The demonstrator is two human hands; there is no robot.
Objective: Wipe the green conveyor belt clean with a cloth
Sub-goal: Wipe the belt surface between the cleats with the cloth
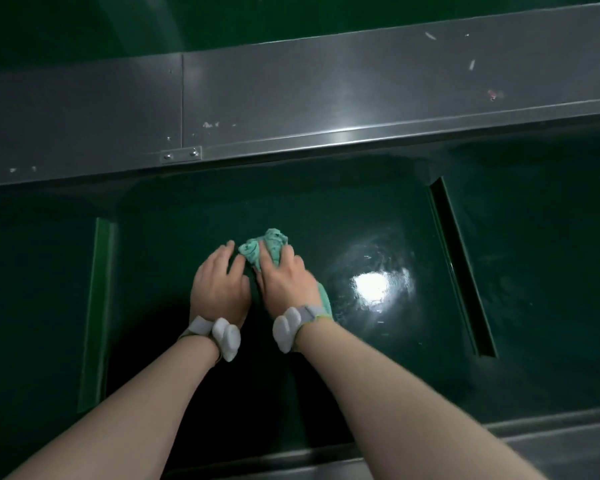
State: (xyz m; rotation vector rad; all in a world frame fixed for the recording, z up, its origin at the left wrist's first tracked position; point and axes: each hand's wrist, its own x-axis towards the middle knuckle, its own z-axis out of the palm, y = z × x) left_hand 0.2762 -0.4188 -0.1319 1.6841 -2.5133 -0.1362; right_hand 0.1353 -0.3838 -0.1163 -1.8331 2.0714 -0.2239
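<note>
Head view, cloth: the cloth point(274, 245) is lying bunched on the belt point(174, 216) near the middle of the pocket between two ribs, one tail trailing back under the right wrist
Head view, right hand: the right hand point(284, 278) is pressing down on the cloth, fingers point(267, 259) spread narrowly and curling over the wad, holding it against the belt
Head view, left hand: the left hand point(219, 282) is lying flat just beside the right one, fingers fairly close together, tips touching or nearly touching the cloth's edge; I cannot tell whether it is gripping any fabric
Head view, wrists: a pale band with a white pod point(226, 336) is sitting on each wrist
Handling: the cloth is looking soft, light and limp, probably damp, so it is likely folding and sliding under the palm; taking it from the top of the wad with a flat palm is seeming best
Surface: the belt is looking glossy and wet, with a bright glare patch point(378, 285) to the right, so probably slippery
Edges: a raised left rib point(99, 306) and a right rib point(461, 268) are bounding the pocket; the steel rail point(326, 98) is closing the far side, and a grey ledge point(534, 441) the near side
Open room: free belt is lying all around the hands, most of it to the right and towards the rail; corners by the ribs are probably needing fingertip work
</note>
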